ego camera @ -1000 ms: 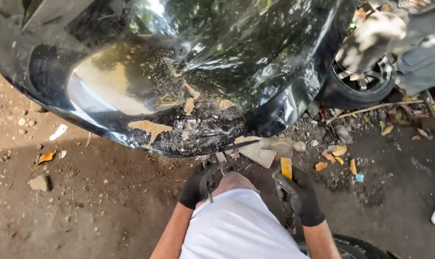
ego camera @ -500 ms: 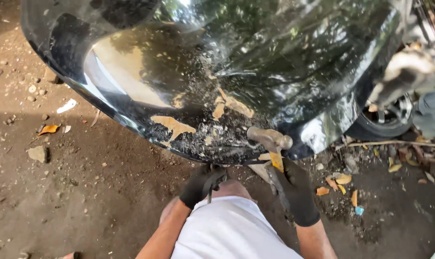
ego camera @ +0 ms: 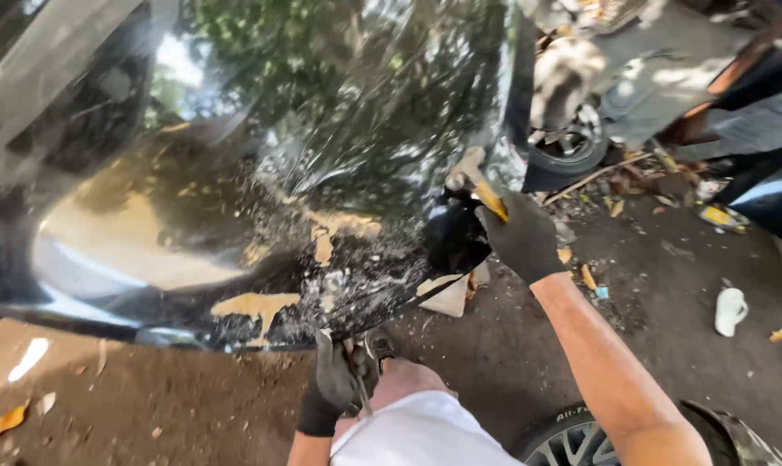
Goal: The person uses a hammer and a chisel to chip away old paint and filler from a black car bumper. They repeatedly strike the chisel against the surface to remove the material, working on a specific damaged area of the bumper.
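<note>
Right hand [ego camera: 522, 237], gloved, fist closed round a yellow-handled hammer [ego camera: 475, 179] raised mid-frame against the dented black car panel [ego camera: 235, 173]; left hand [ego camera: 335, 380], lower centre, clenched on a thin tool [ego camera: 361, 393], braced under the panel edge.

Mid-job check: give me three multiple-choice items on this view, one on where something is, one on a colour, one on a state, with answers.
1. Where is the right hand?
A. Raised at the edge of the black car panel
B. Flat on the dirt ground
C. On the tyre at the bottom

2. What colour are the gloves on both hands?
A. White
B. Black
C. Orange

3. What is the state of the panel's lower part?
A. Smooth and glossy all over
B. Covered by cloth
C. Chipped, with tan patches showing

Answers:
1. A, the hand grips a hammer up against the panel's edge.
2. B, the left hand and the right hand both wear black gloves.
3. C, paint is broken away and pale flecks scatter around the bare patches.
</note>
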